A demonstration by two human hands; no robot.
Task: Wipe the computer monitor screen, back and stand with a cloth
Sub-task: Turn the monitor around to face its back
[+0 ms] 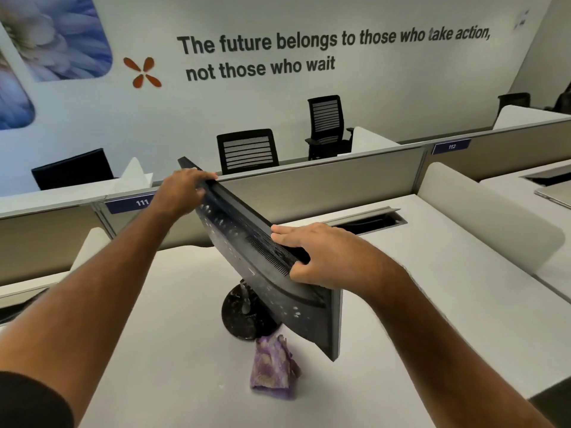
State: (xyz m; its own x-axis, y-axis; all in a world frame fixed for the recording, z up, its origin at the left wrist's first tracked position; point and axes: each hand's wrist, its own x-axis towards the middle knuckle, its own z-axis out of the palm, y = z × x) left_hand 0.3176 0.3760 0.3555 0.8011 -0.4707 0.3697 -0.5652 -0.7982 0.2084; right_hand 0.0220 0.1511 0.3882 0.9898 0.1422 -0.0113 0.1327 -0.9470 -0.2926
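Observation:
A black computer monitor [247,251] stands turned edge-on on the white desk [185,366], its dusty, white-speckled back facing me and left. Its round black stand base [244,316] is speckled too. My left hand [182,188] grips the far top corner, fingers curled over the edge. My right hand [315,251] holds the near top edge, fingers laid along the top and thumb on the back. The screen side is hidden. A crumpled purple cloth [273,369] lies on the desk in front of the base, touched by neither hand.
A grey partition [309,186] with labels 111 and 112 runs behind the desk. A cable slot [370,222] opens at the desk's rear. White dividers [482,217] flank both sides. Black chairs [247,151] stand beyond, and a laptop [556,193] lies on the right desk.

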